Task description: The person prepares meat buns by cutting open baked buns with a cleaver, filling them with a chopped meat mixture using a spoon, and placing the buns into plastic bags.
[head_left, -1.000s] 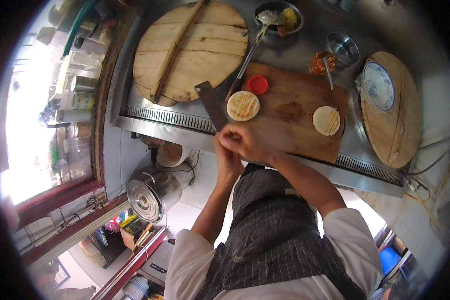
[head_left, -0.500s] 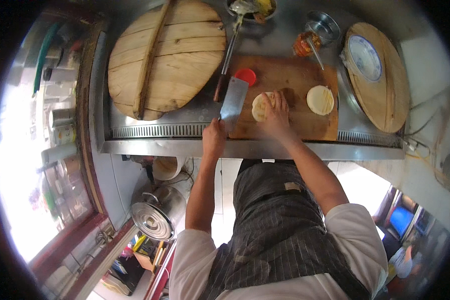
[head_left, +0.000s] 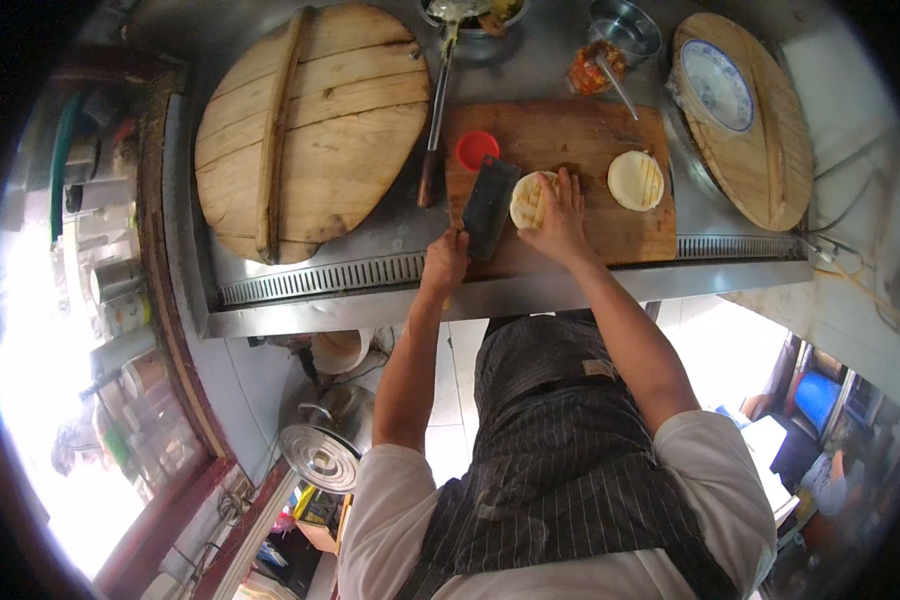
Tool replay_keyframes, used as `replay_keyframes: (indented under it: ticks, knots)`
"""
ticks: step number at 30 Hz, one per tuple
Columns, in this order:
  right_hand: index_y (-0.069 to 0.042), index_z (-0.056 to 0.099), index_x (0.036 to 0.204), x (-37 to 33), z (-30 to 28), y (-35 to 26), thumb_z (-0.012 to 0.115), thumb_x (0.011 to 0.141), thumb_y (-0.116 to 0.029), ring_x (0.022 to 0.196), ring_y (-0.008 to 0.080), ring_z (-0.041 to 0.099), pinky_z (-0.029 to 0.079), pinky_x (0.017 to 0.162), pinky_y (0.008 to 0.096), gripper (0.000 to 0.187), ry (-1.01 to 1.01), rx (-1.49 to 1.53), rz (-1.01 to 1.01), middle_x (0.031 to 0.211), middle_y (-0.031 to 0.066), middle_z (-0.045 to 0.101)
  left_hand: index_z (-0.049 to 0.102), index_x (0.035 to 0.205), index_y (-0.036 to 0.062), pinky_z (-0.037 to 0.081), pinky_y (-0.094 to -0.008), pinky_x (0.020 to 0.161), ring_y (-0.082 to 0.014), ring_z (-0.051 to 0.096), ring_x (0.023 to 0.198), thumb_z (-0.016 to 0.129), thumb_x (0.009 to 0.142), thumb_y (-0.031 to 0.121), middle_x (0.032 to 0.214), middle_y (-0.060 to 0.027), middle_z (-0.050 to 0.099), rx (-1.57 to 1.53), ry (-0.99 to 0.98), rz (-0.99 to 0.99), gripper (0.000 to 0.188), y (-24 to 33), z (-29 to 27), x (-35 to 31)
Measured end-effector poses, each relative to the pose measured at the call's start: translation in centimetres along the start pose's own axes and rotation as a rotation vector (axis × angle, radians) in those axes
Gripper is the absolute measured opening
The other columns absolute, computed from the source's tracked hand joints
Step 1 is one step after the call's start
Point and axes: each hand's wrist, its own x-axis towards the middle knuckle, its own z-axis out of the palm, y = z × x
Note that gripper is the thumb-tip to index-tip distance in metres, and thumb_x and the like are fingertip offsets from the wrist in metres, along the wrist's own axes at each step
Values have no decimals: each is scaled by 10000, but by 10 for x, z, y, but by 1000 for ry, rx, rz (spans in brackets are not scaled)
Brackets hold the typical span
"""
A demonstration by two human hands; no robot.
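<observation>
My left hand point(head_left: 445, 262) is closed round the handle of a cleaver point(head_left: 490, 212). The broad blade looks dark and lies just left of a round pale flatbread point(head_left: 530, 200) with browned stripes. My right hand point(head_left: 564, 222) grips this bread from its right side, thumb at the near edge and fingers over the far right part, which they hide. Both bread and blade are over a wooden cutting board point(head_left: 600, 135). A second striped flatbread point(head_left: 636, 181) rests toward the board's right end. Beyond the blade sits a small red round lid or dish point(head_left: 477, 150).
Left of the board lies a large round wooden lid point(head_left: 355, 120), with a long-handled ladle point(head_left: 437, 110) beside it. Behind are a jar of red sauce point(head_left: 596, 70) with a spoon and a metal bowl point(head_left: 630, 30). A patterned plate point(head_left: 717, 88) rests on another wooden lid point(head_left: 775, 150) at right.
The cleaver has come right, close to the bread, and its blade has turned from shiny to dark. My right hand has shifted to the bread's right side. The whole view has tilted slightly.
</observation>
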Motion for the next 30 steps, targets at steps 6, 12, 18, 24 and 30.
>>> replay_keyframes:
  ticks: [6, 12, 18, 24, 30]
  knots:
    - [-163, 248, 1439, 1, -4, 4, 867, 590, -299, 1382, 475, 105, 189, 1070, 633, 1059, -8, 39, -8, 1496, 249, 131, 552, 988, -10, 464, -480, 643, -442, 608, 749, 454, 961, 264, 805, -264, 613, -62, -101, -160, 292, 9, 14, 26]
    - [-150, 271, 1432, 1, -6, 10, 874, 585, -295, 1376, 474, 145, 204, 1091, 590, 1050, 22, 113, -39, 1488, 248, 183, 551, 972, -4, 451, -527, 687, -477, 582, 800, 471, 943, 221, 819, -278, 608, 110, 123, 207, 240, 15, 40, 61]
    - [-33, 284, 1404, 7, 11, 34, 852, 620, -300, 1373, 488, 131, 201, 1099, 572, 1005, 134, 183, -14, 1478, 281, 177, 546, 996, -6, 444, -546, 701, -480, 577, 808, 480, 932, 209, 820, -275, 611, 89, 93, 265, 234, 8, 44, 55]
    - [33, 323, 1361, 3, 8, 23, 822, 667, -286, 1346, 499, 153, 244, 1081, 541, 912, 166, 163, 20, 1447, 299, 169, 556, 966, -15, 466, -524, 677, -473, 587, 773, 473, 936, 214, 785, -254, 624, -76, 1, 69, 246, 2, 55, 41]
    - [-30, 417, 1283, -1, -31, 21, 869, 588, -266, 1139, 383, 369, 372, 970, 478, 862, 81, -47, -55, 1225, 191, 346, 557, 969, -9, 493, -470, 604, -376, 640, 663, 471, 955, 251, 714, -221, 632, -72, -36, 24, 274, 20, 54, 51]
